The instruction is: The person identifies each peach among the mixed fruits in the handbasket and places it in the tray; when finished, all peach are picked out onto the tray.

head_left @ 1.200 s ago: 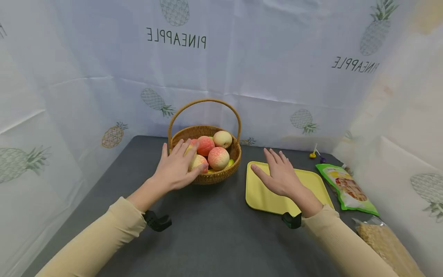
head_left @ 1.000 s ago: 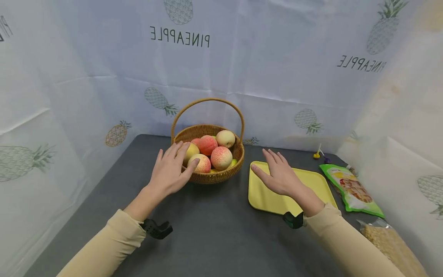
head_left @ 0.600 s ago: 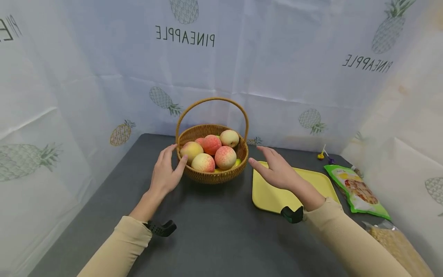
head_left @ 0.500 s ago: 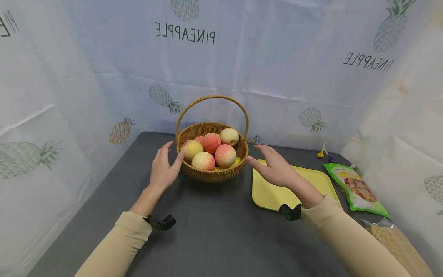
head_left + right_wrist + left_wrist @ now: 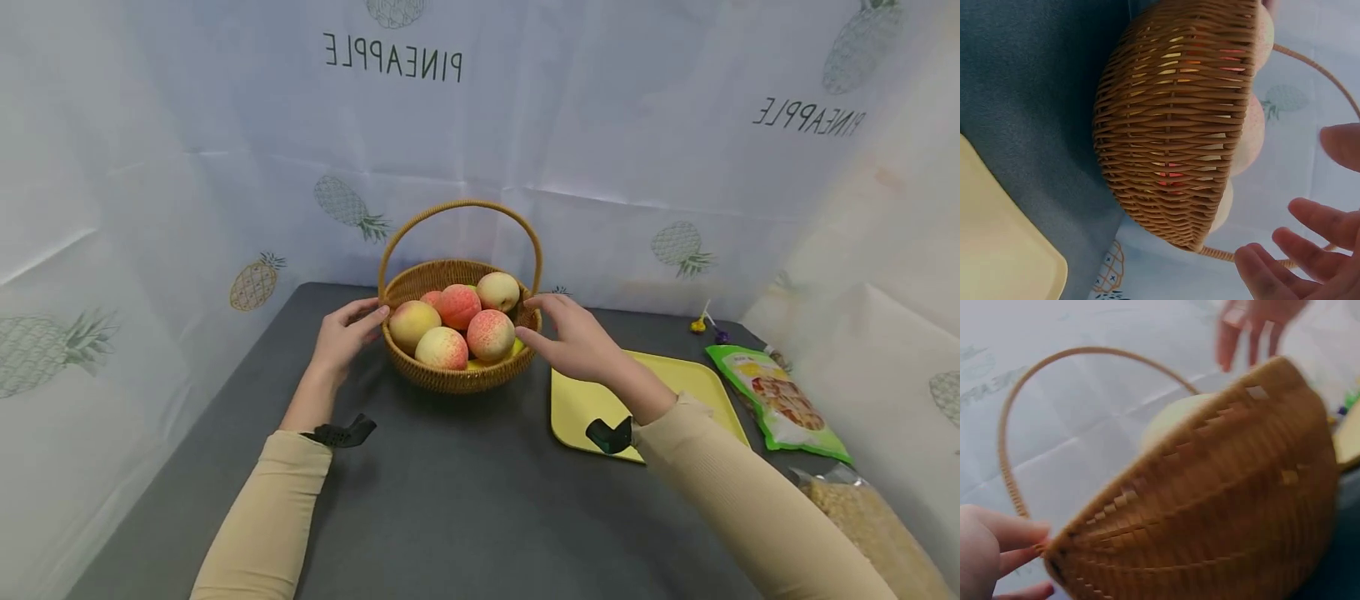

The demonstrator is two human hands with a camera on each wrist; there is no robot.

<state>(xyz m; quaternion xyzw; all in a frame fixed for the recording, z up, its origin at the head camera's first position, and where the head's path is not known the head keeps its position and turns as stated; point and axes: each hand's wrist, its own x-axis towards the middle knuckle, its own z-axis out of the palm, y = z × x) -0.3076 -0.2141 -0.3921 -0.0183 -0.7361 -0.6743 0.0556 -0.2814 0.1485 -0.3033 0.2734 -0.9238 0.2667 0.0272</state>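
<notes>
A wicker basket (image 5: pixel 457 382) with a tall arched handle (image 5: pixel 467 204) stands at the back of the dark table. Several peaches (image 5: pixel 442 348) fill it, with bits of yellow fruit under them. My left hand (image 5: pixel 339 340) is at the basket's left side; in the left wrist view its thumb and fingers (image 5: pixel 1021 559) pinch the rim where the handle joins. My right hand (image 5: pixel 581 340) reaches over the right rim, thumb and fingers spread. The right wrist view shows these right fingers (image 5: pixel 1316 250) apart from the wicker wall (image 5: pixel 1172 125), holding nothing.
A yellow tray (image 5: pixel 577 412) lies to the right, partly under the right forearm. Beyond it are a green-edged snack bag (image 5: pixel 780 404), a clear bag of tan grains (image 5: pixel 873 521) and two lollipops (image 5: pixel 699 326). Pineapple-print cloth surrounds the table.
My left hand has drawn back from over the peaches to the basket's left side and taken hold there. The right hand has moved left, from over the tray to the basket's right rim.
</notes>
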